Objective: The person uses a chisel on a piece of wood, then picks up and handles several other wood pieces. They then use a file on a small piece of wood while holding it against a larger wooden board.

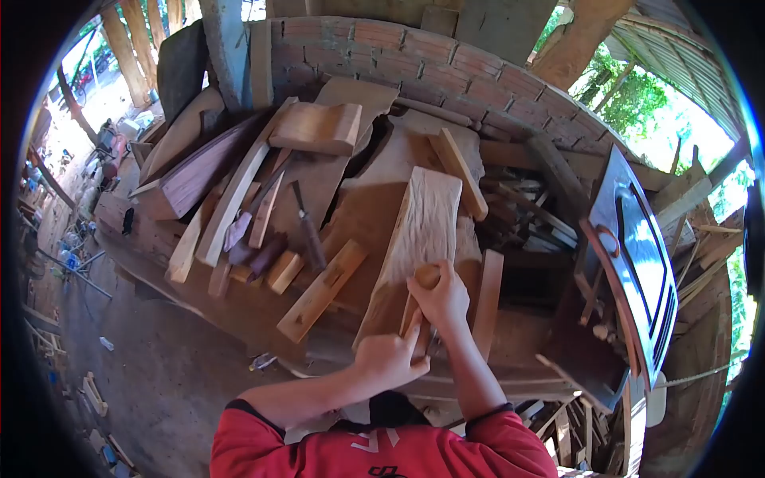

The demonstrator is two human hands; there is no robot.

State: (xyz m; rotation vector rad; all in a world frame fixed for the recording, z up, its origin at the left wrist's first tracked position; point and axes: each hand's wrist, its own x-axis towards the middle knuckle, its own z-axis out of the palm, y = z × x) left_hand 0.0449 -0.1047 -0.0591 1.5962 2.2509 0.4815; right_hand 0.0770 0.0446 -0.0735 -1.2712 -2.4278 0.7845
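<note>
A long pale wooden board lies on the bench, its surface rippled with grain or tool marks. On its near part sits a wooden hand plane, largely hidden by my hands. My right hand is wrapped round the plane's rounded front end. Behind it, my left hand is closed at the plane's rear, thumb pointing forward along its side. Left of the board rests a long wooden block with a slot, and beyond it a chisel with a dark handle.
The bench carries a thick curved wood block, several wood strips and a narrow board right of my arms. A low brick wall runs behind. At right leans a dark glossy panel; scrap wood lies below.
</note>
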